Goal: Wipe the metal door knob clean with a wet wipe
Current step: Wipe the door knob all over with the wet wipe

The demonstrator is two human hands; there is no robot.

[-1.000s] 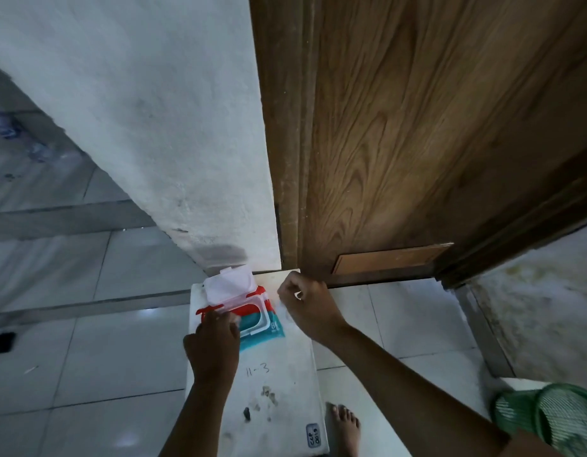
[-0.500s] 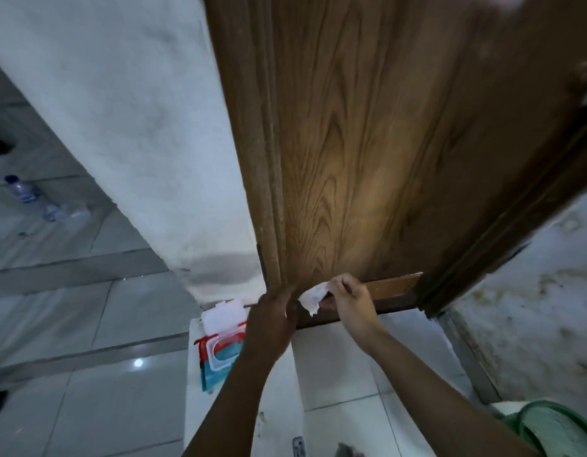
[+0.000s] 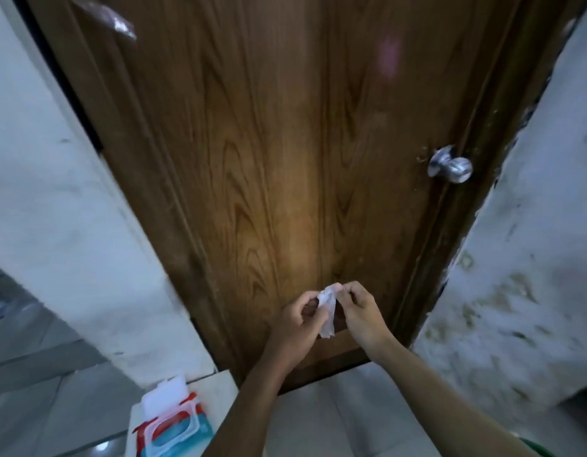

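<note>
A white wet wipe (image 3: 328, 311) hangs crumpled between both hands in front of the lower part of the brown wooden door (image 3: 269, 159). My left hand (image 3: 295, 324) pinches its left side and my right hand (image 3: 361, 311) pinches its top right. The round metal door knob (image 3: 452, 167) sticks out of the door's right edge, well above and to the right of my hands, with nothing touching it. The wipe pack (image 3: 173, 427), red and teal with its white lid flipped open, lies at the lower left.
White plastered walls (image 3: 71, 209) flank the door on both sides; the right one (image 3: 516, 291) is stained. The pack rests on a white board (image 3: 216, 394) on the tiled floor (image 3: 318, 420). A green rim shows at the bottom right corner.
The view has tilted up, bringing the knob into sight. Both hands left the pack, rose in front of the door and now hold the pulled-out wipe between them.
</note>
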